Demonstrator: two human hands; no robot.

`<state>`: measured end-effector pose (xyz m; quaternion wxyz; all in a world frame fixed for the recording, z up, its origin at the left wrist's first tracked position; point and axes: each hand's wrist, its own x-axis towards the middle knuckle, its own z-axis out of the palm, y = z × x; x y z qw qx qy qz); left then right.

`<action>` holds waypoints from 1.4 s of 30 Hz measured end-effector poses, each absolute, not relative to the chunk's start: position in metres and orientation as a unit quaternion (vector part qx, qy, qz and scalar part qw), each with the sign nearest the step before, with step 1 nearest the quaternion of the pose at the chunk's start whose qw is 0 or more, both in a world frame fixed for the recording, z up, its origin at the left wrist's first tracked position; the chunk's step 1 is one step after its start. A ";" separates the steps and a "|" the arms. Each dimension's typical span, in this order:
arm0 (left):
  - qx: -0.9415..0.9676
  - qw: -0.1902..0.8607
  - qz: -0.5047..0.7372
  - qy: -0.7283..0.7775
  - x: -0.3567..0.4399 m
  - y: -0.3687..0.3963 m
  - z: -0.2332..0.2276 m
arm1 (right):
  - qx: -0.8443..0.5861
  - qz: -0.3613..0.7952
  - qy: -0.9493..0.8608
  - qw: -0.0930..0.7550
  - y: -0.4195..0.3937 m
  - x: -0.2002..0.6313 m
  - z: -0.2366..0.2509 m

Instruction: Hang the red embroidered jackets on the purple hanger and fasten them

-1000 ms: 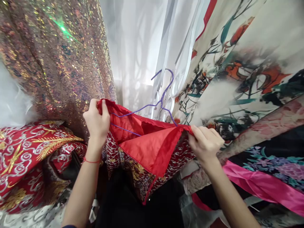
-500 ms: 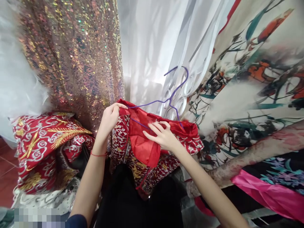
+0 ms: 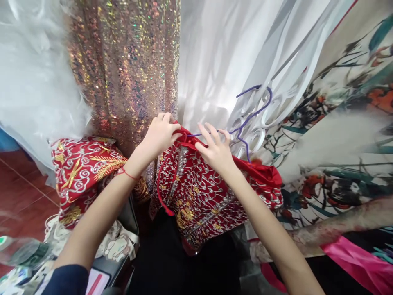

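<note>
Across my lap lies a red embroidered garment [image 3: 205, 184] with silver and gold patterning and a red inner lining along its top edge. A purple wire hanger [image 3: 245, 123] sits inside that edge, with its hook sticking up to the right. My left hand [image 3: 161, 137] is closed on the garment's upper left corner, near the hanger's left end, which is hidden. At the middle of the top edge is my right hand [image 3: 216, 149], fingers spread over the hanger wire and thumb at the cloth. A red cord [image 3: 162, 200] hangs down the garment's left side.
To the left are another red embroidered piece [image 3: 82, 176], a clear plastic bottle [image 3: 26, 252] and white feathery material [image 3: 39, 82]. Behind hang a sequined cloth [image 3: 129, 61] and white sheer fabric [image 3: 208, 53]. Floral cloth [image 3: 337, 155] and pink satin [image 3: 359, 262] fill the right.
The front of the garment has come up over the red lining, which now shows mostly along the top edge. Both hands have risen to that edge. The view has shifted left.
</note>
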<state>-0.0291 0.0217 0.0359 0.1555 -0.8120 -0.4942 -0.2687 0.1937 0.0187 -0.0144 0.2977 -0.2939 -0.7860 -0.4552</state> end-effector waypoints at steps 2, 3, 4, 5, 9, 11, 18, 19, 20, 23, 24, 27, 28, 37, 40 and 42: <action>-0.847 0.128 -0.210 -0.472 -0.038 0.027 0.043 | -0.297 -0.454 -0.789 0.288 0.024 0.193 -0.014; -0.862 0.108 -0.186 -0.459 -0.042 0.030 0.048 | -0.297 -0.455 -0.791 0.283 0.026 0.193 -0.014; -0.876 0.084 -0.171 -0.443 -0.046 0.034 0.053 | -0.297 -0.454 -0.792 0.279 0.028 0.194 -0.013; -0.889 0.058 -0.164 -0.423 -0.049 0.039 0.059 | -0.299 -0.450 -0.795 0.276 0.030 0.194 -0.013; -0.926 -0.071 -0.152 -0.339 -0.049 0.069 0.075 | -0.302 -0.412 -0.819 0.260 0.032 0.197 -0.007; -0.933 -0.119 -0.138 -0.311 -0.043 0.085 0.074 | -0.298 -0.405 -0.825 0.258 0.031 0.198 -0.004; -0.902 -0.221 -0.263 -0.260 -0.027 0.102 0.022 | -0.302 -0.449 -0.803 0.250 0.022 0.200 -0.002; -0.892 -0.245 -0.274 -0.261 -0.027 0.101 0.017 | -0.312 -0.448 -0.801 0.247 0.021 0.199 -0.003; -0.884 -0.265 -0.282 -0.263 -0.027 0.099 0.013 | -0.323 -0.444 -0.798 0.247 0.021 0.197 -0.003; -0.869 -0.292 -0.297 -0.267 -0.029 0.092 0.011 | -0.343 -0.434 -0.791 0.261 0.020 0.192 -0.005; -0.866 -0.294 -0.306 -0.265 -0.030 0.090 0.013 | -0.344 -0.428 -0.791 0.270 0.020 0.189 -0.005; -0.866 -0.295 -0.318 -0.251 -0.031 0.087 0.016 | -0.363 -0.395 -0.790 0.297 0.020 0.181 -0.007; -0.869 -0.293 -0.316 -0.243 -0.031 0.087 0.017 | -0.375 -0.385 -0.786 0.306 0.020 0.178 -0.007; -0.863 -0.305 -0.329 -0.231 -0.033 0.085 0.020 | -0.369 -0.403 -0.760 0.352 0.024 0.171 -0.024; -0.861 -0.304 -0.338 -0.228 -0.032 0.087 0.020 | -0.350 -0.424 -0.758 0.351 0.032 0.174 -0.030; -0.859 -0.309 -0.336 -0.230 -0.031 0.089 0.019 | -0.340 -0.441 -0.753 0.351 0.037 0.175 -0.032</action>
